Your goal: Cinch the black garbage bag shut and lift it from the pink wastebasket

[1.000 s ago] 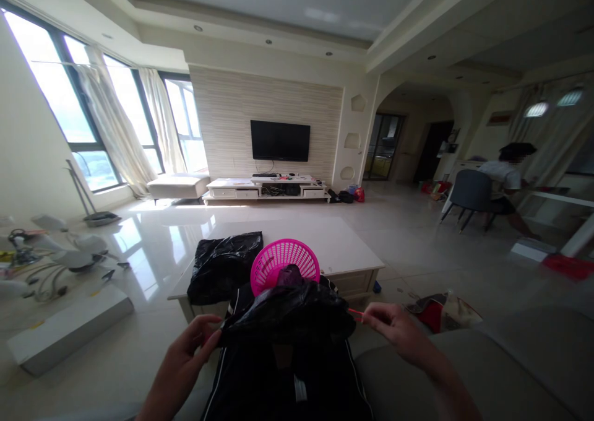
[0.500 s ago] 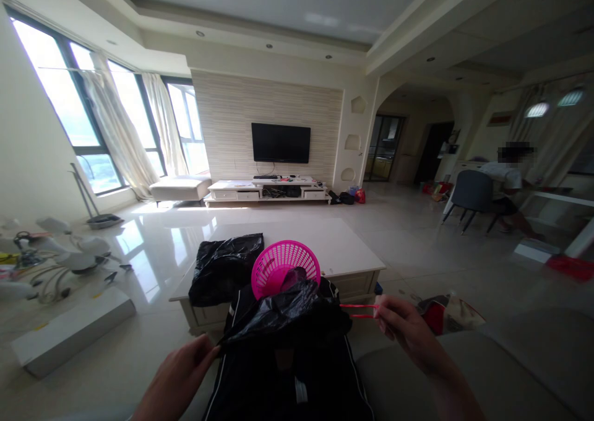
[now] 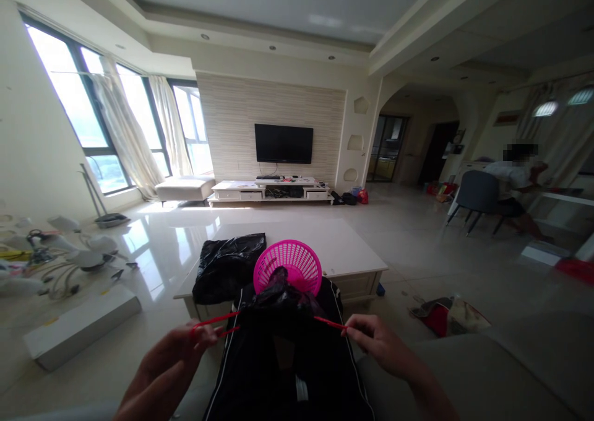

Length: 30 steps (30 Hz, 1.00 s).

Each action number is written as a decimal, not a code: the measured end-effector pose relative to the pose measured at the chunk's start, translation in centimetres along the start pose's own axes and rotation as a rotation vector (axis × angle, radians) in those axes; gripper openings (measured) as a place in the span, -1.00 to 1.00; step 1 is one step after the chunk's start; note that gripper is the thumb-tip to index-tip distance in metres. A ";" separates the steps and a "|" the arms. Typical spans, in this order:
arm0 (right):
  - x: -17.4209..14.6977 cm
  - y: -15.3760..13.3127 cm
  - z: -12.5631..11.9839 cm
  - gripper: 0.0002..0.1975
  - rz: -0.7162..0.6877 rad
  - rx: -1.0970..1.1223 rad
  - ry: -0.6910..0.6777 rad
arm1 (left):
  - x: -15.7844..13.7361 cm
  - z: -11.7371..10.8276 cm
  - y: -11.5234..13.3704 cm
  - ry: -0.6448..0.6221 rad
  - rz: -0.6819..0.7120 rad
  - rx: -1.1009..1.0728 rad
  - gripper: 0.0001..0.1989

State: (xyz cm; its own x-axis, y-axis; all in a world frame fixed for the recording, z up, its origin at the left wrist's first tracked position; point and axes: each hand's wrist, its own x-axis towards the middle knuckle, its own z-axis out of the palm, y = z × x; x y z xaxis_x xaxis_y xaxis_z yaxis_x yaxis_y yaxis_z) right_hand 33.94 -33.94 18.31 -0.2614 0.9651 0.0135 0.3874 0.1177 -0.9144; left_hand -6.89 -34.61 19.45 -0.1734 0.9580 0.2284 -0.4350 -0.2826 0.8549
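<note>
The black bag [image 3: 278,300] sits low in the middle of the frame, bunched at its mouth on a dark lap, just in front of the pink basket [image 3: 288,266]. Its red drawstring [image 3: 218,320] runs out to both sides: the left hand [image 3: 179,356] pinches one end, the right hand [image 3: 374,340] pinches the other. Behind stands the white table [image 3: 343,254] with another black bag [image 3: 225,266].

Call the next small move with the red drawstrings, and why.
Probably keep pulling the two ends apart to finish cinching. The left hand and right hand each pinch a red drawstring, both stretched sideways from the black bag. Its mouth is bunched up below the pink basket, but whether fully closed cannot be told.
</note>
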 end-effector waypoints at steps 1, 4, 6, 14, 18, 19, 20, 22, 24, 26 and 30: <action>0.0 -0.1 0.1 -0.64 0.002 0.001 -0.012 | -0.1 0.3 -0.1 -0.013 0.002 -0.022 -0.69; 0.0 -0.3 0.1 -0.68 -0.031 -0.018 -0.014 | -0.3 1.1 -0.2 -0.043 -0.001 0.019 -0.63; 0.0 -0.5 -0.1 -0.68 -0.068 -0.031 -0.003 | -0.6 1.4 -0.3 -0.019 0.012 0.071 -0.59; 0.1 -0.3 0.0 -0.60 -0.113 0.084 -0.047 | -0.9 2.1 -1.0 -0.044 0.181 0.157 -0.39; -0.1 0.1 0.0 -0.69 -0.126 0.100 -0.040 | -0.5 2.0 -1.4 -0.059 0.159 0.242 -0.21; -0.1 0.1 0.0 -0.70 -0.126 0.101 -0.040 | -0.4 1.8 -1.4 -0.052 0.141 0.249 -0.18; -0.1 0.1 -0.1 -0.70 -0.121 0.098 -0.041 | -0.4 1.6 -1.3 -0.046 0.124 0.252 -0.15; -0.2 0.0 -0.2 -0.70 -0.093 0.099 -0.047 | -0.3 1.2 -1.3 -0.038 0.097 0.254 -0.11; -0.1 -0.3 -0.2 -0.71 -0.072 0.135 -0.038 | -0.3 0.9 -1.2 -0.040 0.079 0.259 -0.11; 0.0 -0.6 -0.1 -0.72 -0.073 0.208 0.015 | -0.2 0.8 -1.2 -0.044 0.073 0.265 -0.14; -0.2 -1.8 0.3 -0.69 -0.037 0.394 0.188 | 0.2 0.9 -1.3 -0.030 0.060 0.300 -0.28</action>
State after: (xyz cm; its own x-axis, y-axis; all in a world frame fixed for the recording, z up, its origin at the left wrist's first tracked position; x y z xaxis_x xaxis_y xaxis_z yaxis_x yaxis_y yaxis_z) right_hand 33.06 -34.38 19.85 -0.0894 0.9920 0.0896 0.0046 0.0903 -0.9959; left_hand -5.57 -34.00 18.80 -0.1624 0.9423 0.2928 -0.1437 -0.3161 0.9378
